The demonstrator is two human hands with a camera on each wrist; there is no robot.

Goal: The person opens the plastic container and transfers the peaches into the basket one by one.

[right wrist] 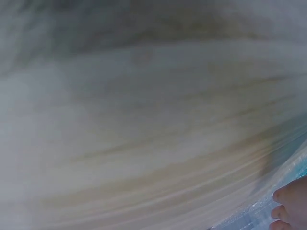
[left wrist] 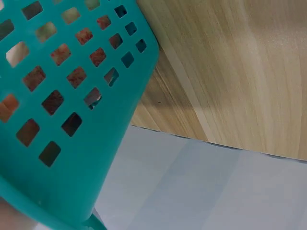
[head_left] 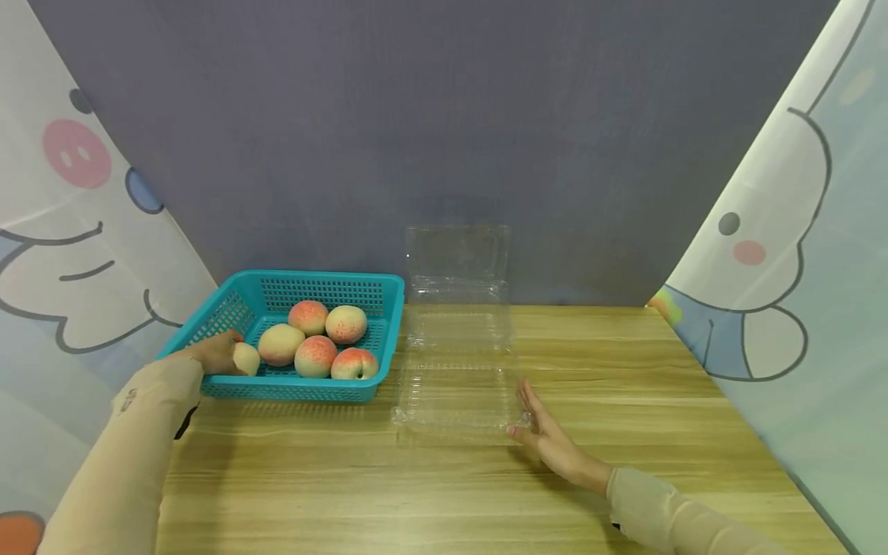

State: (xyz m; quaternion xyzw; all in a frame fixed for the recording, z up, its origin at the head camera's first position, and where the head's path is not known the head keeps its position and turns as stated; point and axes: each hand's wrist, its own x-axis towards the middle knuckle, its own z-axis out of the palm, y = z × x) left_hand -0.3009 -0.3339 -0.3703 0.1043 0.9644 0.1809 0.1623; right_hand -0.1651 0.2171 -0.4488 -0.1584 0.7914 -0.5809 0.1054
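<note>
Inside the left end of a teal plastic basket [head_left: 291,391], my left hand [head_left: 216,353] grips a pale peach [head_left: 247,359], partly hidden by the fingers. Several more red and yellow peaches [head_left: 316,356] lie beside it in the basket. To the right stands a clear plastic clamshell box [head_left: 454,397] with its lid [head_left: 458,254] raised at the back. My right hand [head_left: 555,447] rests at the box's front right corner, fingers extended along its side and thumb at the front edge. The left wrist view shows the basket's perforated wall [left wrist: 72,110]; the right wrist view is mostly blurred, with some fingertips [right wrist: 283,206] at its corner.
Both objects stand on a wood-grain table [head_left: 333,486]. A grey panel [head_left: 451,139] rises behind them. Cartoon-printed cloths [head_left: 76,208] hang at the left and right sides.
</note>
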